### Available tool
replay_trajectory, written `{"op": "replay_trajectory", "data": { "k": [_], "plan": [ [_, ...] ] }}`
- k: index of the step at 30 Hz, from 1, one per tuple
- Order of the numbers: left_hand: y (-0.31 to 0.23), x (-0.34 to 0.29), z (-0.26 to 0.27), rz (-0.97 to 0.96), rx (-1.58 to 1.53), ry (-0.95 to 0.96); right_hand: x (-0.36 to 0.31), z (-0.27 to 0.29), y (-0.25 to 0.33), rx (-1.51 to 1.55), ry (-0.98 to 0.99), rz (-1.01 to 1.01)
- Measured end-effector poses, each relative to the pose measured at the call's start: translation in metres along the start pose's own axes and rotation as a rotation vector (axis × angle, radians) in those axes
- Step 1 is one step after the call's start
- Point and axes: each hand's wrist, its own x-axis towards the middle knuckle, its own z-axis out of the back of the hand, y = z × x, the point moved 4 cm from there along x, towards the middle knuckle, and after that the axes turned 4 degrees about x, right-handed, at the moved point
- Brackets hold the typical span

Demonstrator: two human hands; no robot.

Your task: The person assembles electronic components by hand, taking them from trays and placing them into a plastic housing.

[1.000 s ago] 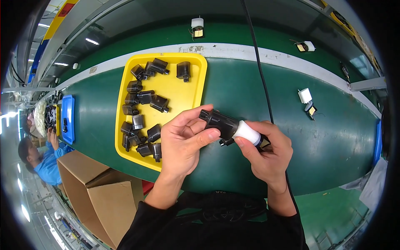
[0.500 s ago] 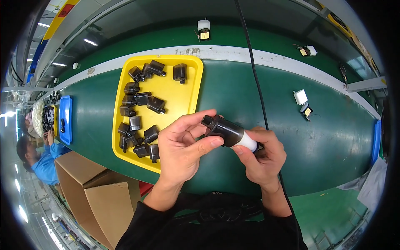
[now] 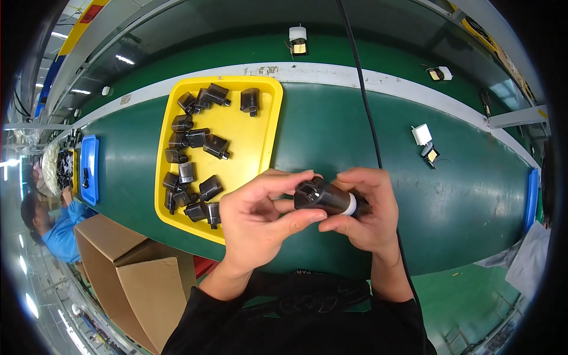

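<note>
Between my two hands is a dark translucent plastic housing (image 3: 320, 197), its narrow end tilted up toward me. My left hand (image 3: 251, 222) pinches it near that end with thumb and index finger. A white part (image 3: 351, 205) shows as a narrow band at the housing's other end. There my right hand (image 3: 374, 212) is closed around the white part and the housing's rim. Its fingers hide what lies beyond the band. To the left, a yellow tray (image 3: 251, 171) holds several similar dark housings (image 3: 217, 147).
A white part (image 3: 422, 134) wired to a black piece (image 3: 431, 155) lies on the green table, right. Similar assemblies (image 3: 299, 41) sit beyond the white rail (image 3: 331, 75). A black cable (image 3: 368, 106) hangs across the table. A cardboard box (image 3: 148, 296) stands left; a person in blue (image 3: 62, 234) works farther left.
The housing has tipped so that its narrow end faces me more. Less of the white part shows beyond it. My right hand has moved up and closer to my left.
</note>
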Motion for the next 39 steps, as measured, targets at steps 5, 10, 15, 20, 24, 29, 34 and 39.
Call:
{"op": "replay_trajectory", "data": {
  "k": [5, 10, 15, 20, 24, 29, 34, 39],
  "plan": [
    [-0.03, -0.001, -0.016, -0.237, 0.524, 0.086, 0.012, 0.013, -0.012, 0.039, 0.048, 0.157],
    [-0.035, -0.003, -0.024, -0.358, 0.63, 0.104, 0.011, 0.013, -0.015, 0.014, 0.079, 0.138],
    [-0.034, -0.003, -0.025, -0.426, 0.623, 0.16, 0.01, 0.011, -0.012, 0.026, 0.057, 0.161],
    [-0.035, -0.002, -0.026, -0.408, 0.619, 0.164, 0.009, 0.01, -0.013, 0.05, 0.061, 0.129],
    [-0.036, -0.001, -0.028, -0.41, 0.598, 0.162, 0.009, 0.008, -0.013, 0.073, 0.073, 0.166],
    [-0.035, 0.0, -0.025, -0.426, 0.573, 0.166, 0.007, 0.001, -0.015, 0.348, 0.074, 0.114],
    [-0.037, -0.001, -0.024, -0.417, 0.582, 0.169, 0.007, 0.007, -0.011, 0.153, 0.084, 0.133],
    [-0.039, -0.001, -0.025, -0.406, 0.589, 0.172, 0.007, 0.009, -0.009, -0.014, 0.053, 0.214]
  ]
}}
